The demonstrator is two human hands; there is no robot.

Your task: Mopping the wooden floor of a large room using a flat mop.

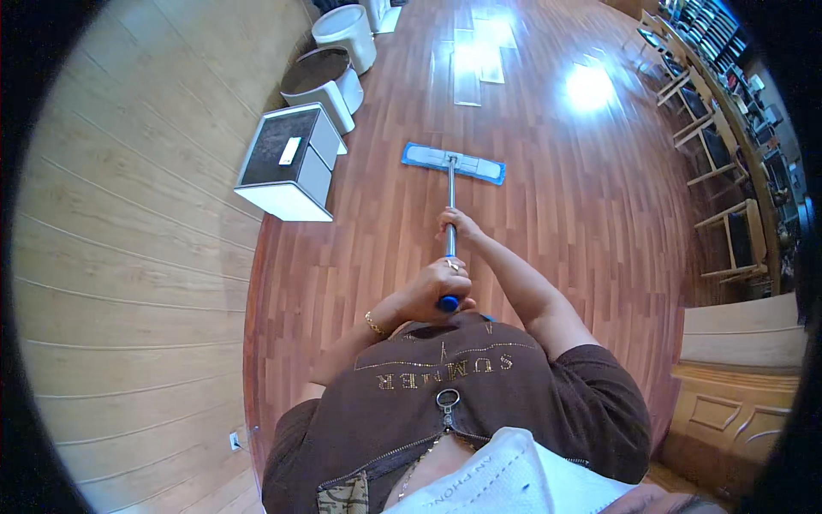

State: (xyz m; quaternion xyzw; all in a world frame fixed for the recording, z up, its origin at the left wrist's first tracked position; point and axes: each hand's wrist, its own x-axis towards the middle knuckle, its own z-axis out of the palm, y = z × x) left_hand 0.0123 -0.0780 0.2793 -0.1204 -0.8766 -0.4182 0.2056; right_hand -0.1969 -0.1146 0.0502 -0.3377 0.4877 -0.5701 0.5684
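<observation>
Gripping a flat mop with a slim metal pole (449,193), both hands are clamped on the shaft, one above the other. Left hand (438,287) wraps the blue grip end (449,302), close to the chest; right hand (458,227) closes round the bare pole just beyond it, toward the mop head. Blue rectangular pad with a pale centre strip (453,163) lies flat on the reddish wood-plank floor (556,197), well ahead of the hands. Pole looks stiff and light; bare metal is probably slick, so the blue grip gives the surer hold. Pad likely soft, dragging a little on the boards. Left of the pad, three white boxy bins (295,158) stand along the pale panelled wall (128,257); well to its right, wooden chairs (732,231).
</observation>
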